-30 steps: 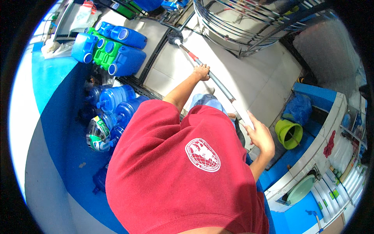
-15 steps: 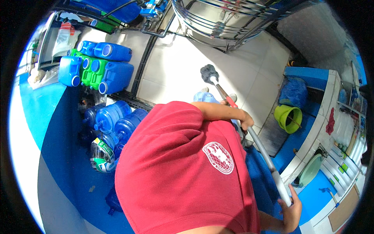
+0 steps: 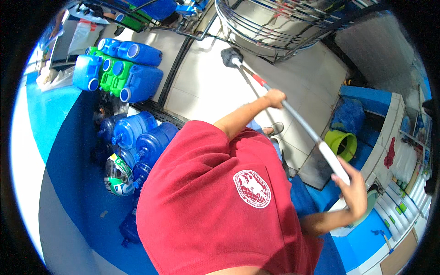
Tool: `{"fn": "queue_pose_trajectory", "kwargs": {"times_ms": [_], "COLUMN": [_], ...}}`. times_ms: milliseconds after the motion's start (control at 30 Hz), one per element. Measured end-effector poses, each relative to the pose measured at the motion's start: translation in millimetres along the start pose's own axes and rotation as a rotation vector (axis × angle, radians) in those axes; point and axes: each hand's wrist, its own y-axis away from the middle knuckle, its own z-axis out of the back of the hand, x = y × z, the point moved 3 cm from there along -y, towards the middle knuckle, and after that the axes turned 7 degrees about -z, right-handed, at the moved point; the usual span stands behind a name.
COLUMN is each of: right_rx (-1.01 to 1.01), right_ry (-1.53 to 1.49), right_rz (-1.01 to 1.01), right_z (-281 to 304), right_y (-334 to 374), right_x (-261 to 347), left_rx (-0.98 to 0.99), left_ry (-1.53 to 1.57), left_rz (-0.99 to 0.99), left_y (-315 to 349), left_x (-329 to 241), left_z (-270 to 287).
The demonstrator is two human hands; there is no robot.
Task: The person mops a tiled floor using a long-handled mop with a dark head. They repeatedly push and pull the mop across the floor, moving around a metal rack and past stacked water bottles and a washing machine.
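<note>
A mop [image 3: 302,121] slants across the floor, its shaggy dark grey head [image 3: 231,57] pressed on pale tiles near the foot of a wire rack. My left hand [image 3: 276,98] wraps round the grey pole just behind its red section. At the pole's white end, my right hand [image 3: 354,189] grips with thumb and fingers around it; part of that grip is hidden by the hand itself. My left arm reaches forward past my red shirt [image 3: 201,197], and one sandalled foot [image 3: 276,129] shows beneath it.
Blue and green jerrycans [image 3: 142,82] are stacked at the far left, with large blue water bottles [image 3: 156,142] and a helmet [image 3: 119,176] nearer me. The curved wire rack [image 3: 256,39] stands ahead. A lime bucket [image 3: 339,144] sits at right beside a tiled ledge [image 3: 387,133].
The mop head has slid forward and a little left, toward the rack. Both my hands have moved forward with the pole, and my left arm is stretched further out.
</note>
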Motion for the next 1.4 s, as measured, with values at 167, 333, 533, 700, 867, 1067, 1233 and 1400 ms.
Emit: {"fn": "queue_pose_trajectory", "kwargs": {"times_ms": [167,333,533,700,867,1067,1233,1400], "right_rx": [-0.222,-0.063,-0.063,-0.035,-0.168,-0.075,-0.147,-0.246], "right_ry": [0.418,0.599,0.397,0.213,0.335,0.492,0.297,0.450], "right_rz": [0.580,0.584,0.541,0.506,0.413,-0.099,0.052,0.181], "right_z": [-59.9,-121.1,-86.3,7.2,97.0,172.9,179.0,156.8], "right_y": [-60.4,-72.4,-65.3,-18.0,61.8,112.3,102.7,83.5], "right_x": [80.4,92.9,21.5,-72.8,-150.6,-220.9,-256.0,-242.5], "left_rx": [-0.461,-0.347,-0.196,-0.143,0.076,0.337,0.531,0.426], "left_ry": [-0.102,-0.136,-0.191,-0.188,0.044,0.207,0.160,0.080], "left_rz": [0.287,0.530,0.553,0.197,-0.213,-0.399,-0.402,-0.340], "left_y": [52.4,100.6,73.9,15.6,-43.3,-106.4,-120.1,-102.3], "left_x": [107.3,152.2,94.3,-32.2,-191.7,-336.7,-351.2,-296.4], "left_z": [48.9,47.7,16.3,-24.5,-94.4,-167.8,-181.1,-163.4]}}
